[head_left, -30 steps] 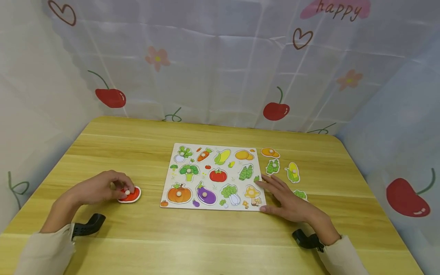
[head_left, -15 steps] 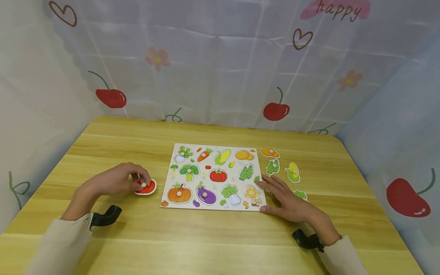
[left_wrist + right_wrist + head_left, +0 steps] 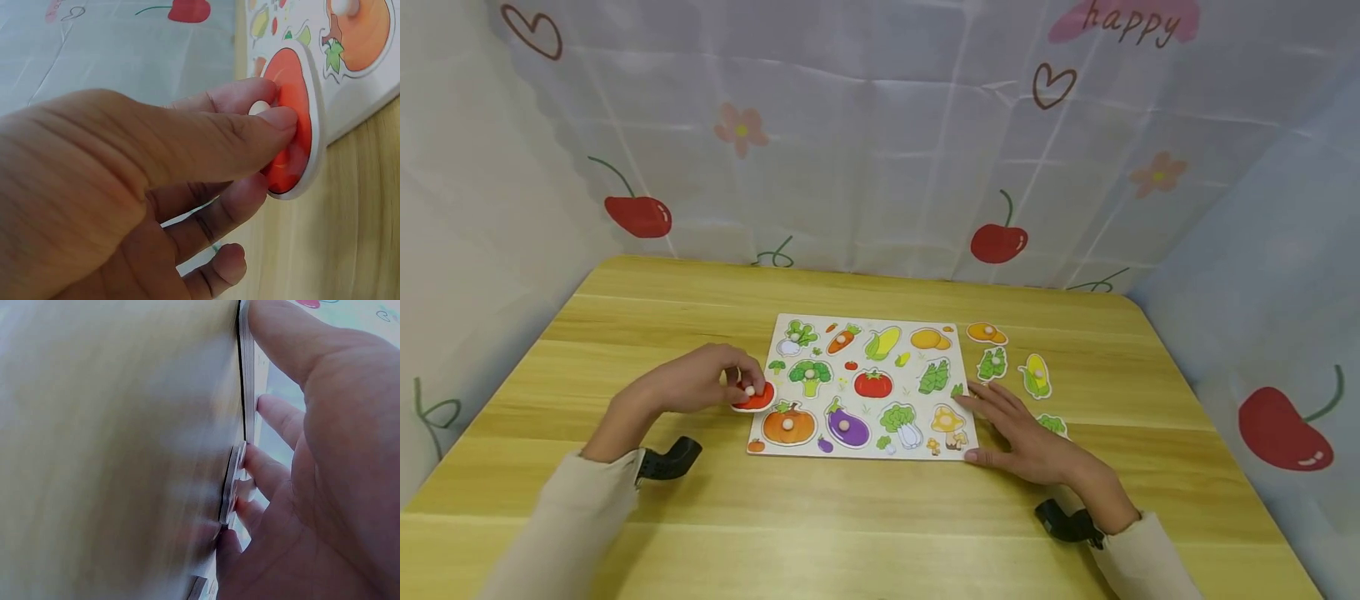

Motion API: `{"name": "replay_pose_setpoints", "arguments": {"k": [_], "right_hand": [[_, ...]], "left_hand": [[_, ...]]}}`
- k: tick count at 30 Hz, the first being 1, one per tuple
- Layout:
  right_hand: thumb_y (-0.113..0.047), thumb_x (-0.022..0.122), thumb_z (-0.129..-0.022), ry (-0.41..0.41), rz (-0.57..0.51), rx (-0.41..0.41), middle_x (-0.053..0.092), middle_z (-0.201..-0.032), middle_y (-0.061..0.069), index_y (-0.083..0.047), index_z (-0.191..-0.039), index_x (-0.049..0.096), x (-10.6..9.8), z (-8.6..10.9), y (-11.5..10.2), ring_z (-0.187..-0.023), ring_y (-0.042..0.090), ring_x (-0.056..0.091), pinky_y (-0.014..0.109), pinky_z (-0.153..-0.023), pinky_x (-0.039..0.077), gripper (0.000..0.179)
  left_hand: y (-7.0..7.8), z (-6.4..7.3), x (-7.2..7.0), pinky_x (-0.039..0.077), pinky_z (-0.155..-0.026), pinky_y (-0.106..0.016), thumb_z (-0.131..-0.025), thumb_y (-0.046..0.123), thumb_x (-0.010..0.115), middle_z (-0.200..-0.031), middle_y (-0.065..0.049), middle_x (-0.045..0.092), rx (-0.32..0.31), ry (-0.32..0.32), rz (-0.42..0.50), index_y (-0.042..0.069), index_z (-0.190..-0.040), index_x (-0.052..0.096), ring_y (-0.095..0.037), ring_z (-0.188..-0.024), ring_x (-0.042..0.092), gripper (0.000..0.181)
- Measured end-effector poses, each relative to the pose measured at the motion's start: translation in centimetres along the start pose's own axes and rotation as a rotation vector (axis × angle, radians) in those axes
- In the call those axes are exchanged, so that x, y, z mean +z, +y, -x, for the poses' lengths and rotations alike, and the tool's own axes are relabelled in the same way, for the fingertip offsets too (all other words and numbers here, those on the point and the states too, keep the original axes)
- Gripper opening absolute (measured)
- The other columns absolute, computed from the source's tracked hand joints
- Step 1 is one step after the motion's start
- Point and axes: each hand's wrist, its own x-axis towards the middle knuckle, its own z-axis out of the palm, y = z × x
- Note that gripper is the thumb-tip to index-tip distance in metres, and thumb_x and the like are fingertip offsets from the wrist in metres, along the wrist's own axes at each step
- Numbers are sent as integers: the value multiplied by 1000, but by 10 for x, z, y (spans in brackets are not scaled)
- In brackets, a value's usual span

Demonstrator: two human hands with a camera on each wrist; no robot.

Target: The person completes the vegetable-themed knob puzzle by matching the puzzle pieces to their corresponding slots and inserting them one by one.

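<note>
My left hand (image 3: 700,381) pinches the small round knob of a red tomato puzzle piece (image 3: 758,398), holding it over the left edge of the vegetable puzzle board (image 3: 850,454). In the left wrist view the tomato piece (image 3: 291,94) is tilted, with thumb and fingertips at its pale knob (image 3: 259,107). My right hand (image 3: 1026,437) rests at the board's right edge, fingers extended, thumb at the lower right corner. On the board a printed tomato (image 3: 873,384) shows in the middle. Knobbed pieces of pumpkin (image 3: 801,427), eggplant (image 3: 856,432), broccoli (image 3: 820,372), carrot (image 3: 847,335) and radish (image 3: 792,345) sit in it.
To the board's right lie loose pieces: a potato-like orange piece (image 3: 981,332), a green leafy piece (image 3: 990,367) and a corn piece (image 3: 1034,383). Another green piece (image 3: 1052,424) is partly hidden by my right hand. A printed curtain (image 3: 865,167) stands behind the wooden table (image 3: 850,533).
My left hand has carried the tomato piece rightward from the table on the left to over the board's left edge. My right hand stays at the board's right edge.
</note>
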Motion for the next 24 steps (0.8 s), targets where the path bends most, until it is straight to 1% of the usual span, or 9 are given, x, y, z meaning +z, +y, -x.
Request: {"name": "replay_pose_setpoints", "arguments": {"k": [7, 11, 14, 18, 24], "right_hand": [[-45, 68, -93, -4, 1, 0, 20, -166, 14, -19, -155, 36, 0, 0, 0, -152, 46, 8, 70, -114, 18, 74], [-45, 68, -94, -1, 0, -1, 19, -166, 14, -19, -155, 36, 0, 0, 0, -152, 47, 7, 71, -114, 18, 74], [-43, 68, -94, 0, -6, -2, 19, -166, 15, -19, -155, 36, 1, -1, 0, -152, 47, 7, 72, -114, 17, 74], [-43, 69, -93, -3, -13, -4, 19, -166, 14, -19, -155, 36, 0, 0, 1, -152, 47, 7, 72, -114, 17, 74], [-45, 68, -93, -4, -16, 8, 19, -166, 14, -19, -155, 36, -1, 0, -1, -152, 47, 6, 72, -114, 17, 75]], "left_hand": [[9, -18, 4, 48, -74, -30, -89, -5, 65, -93, 0, 65, 51, 8, -42, 13, -96, 70, -16, -83, 54, 19], [15, -30, 7, 49, -75, -30, -91, -3, 66, -94, 0, 65, 63, 13, -53, 13, -96, 70, -16, -84, 54, 18], [20, -38, 10, 50, -77, -31, -91, -3, 65, -95, 0, 66, 75, 15, -48, 12, -97, 71, -16, -84, 55, 17], [29, -54, 15, 50, -78, -31, -91, -5, 63, -93, -2, 66, 102, 8, -43, 10, -97, 71, -17, -84, 55, 17], [36, -73, 24, 48, -77, -30, -93, -5, 62, -92, -2, 65, 127, 13, -42, 10, -97, 70, -18, -85, 54, 17]]}}
